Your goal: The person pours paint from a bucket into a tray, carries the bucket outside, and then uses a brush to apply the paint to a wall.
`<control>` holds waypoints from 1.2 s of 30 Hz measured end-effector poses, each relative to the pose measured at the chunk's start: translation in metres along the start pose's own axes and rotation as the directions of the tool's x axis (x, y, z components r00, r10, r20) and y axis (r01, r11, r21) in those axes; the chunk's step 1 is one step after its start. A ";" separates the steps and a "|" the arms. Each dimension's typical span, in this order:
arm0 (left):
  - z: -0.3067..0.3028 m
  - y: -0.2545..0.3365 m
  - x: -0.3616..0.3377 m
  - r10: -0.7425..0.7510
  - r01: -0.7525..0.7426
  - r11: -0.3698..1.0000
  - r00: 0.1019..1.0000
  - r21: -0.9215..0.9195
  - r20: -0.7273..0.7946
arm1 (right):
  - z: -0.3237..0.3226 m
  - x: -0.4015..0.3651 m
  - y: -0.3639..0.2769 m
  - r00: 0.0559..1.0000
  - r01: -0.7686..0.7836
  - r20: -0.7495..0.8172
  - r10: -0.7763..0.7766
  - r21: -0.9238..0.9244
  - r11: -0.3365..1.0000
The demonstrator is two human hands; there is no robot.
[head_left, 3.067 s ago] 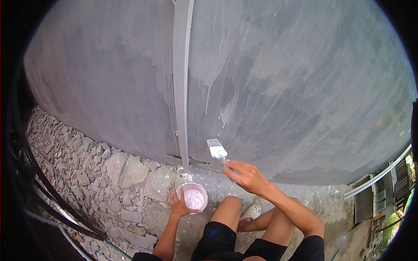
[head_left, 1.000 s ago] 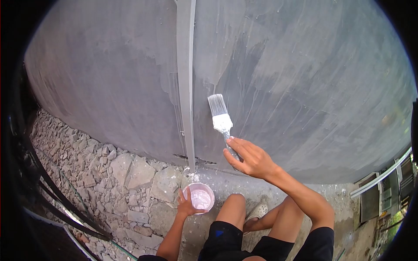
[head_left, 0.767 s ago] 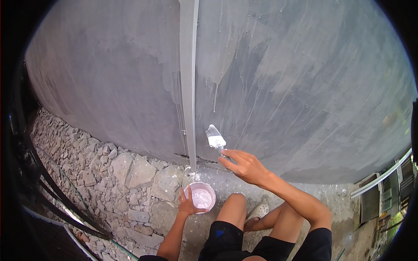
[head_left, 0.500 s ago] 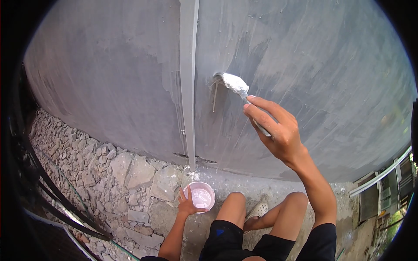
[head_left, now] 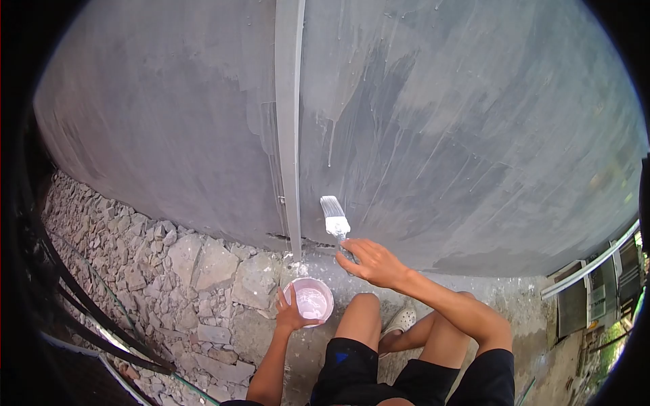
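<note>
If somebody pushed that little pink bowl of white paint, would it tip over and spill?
It would probably slosh: the pink bowl is open on top, with runny-looking white liquid inside. It likely tips easily too, since it looks small and light and sits on rough, uneven ground. The left hand grips its rim, perhaps to steady it.

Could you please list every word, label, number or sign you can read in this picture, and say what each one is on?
No text can be read anywhere in this view.
On the paintbrush in the right hand: no marking visible.
On the pink tub held by the left hand: no label visible.
On the white units at the right edge: any labels are too small and blurred.
On the blue patch of the shorts: no letters legible.
</note>
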State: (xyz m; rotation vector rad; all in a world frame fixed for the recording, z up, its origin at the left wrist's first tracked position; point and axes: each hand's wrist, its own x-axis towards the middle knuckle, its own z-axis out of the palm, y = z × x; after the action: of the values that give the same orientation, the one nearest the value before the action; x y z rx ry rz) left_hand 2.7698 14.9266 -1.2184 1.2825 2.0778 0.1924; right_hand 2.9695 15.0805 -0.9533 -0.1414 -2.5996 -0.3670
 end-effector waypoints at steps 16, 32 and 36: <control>-0.003 0.002 -0.002 0.000 0.000 1.000 1.000 0.000 0.000 | -0.087 0.047 0.011 0.951 -0.013 -0.305 -0.044 -0.181 0.983; -0.006 0.004 0.001 -0.027 0.026 1.000 0.998 0.008 0.060 | -0.026 0.023 0.021 0.990 -0.111 -0.077 0.118 0.089 0.990; -0.004 0.002 0.001 -0.026 0.025 1.000 0.998 0.016 0.058 | -0.069 0.049 0.018 0.932 -0.019 -0.362 -0.023 -0.112 0.994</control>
State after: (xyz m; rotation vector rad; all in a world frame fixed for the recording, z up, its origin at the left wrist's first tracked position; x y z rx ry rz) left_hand 2.7688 14.9288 -1.2149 1.2549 2.0486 0.1268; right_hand 2.9631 15.0798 -0.8667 -0.0993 -2.2144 -0.4925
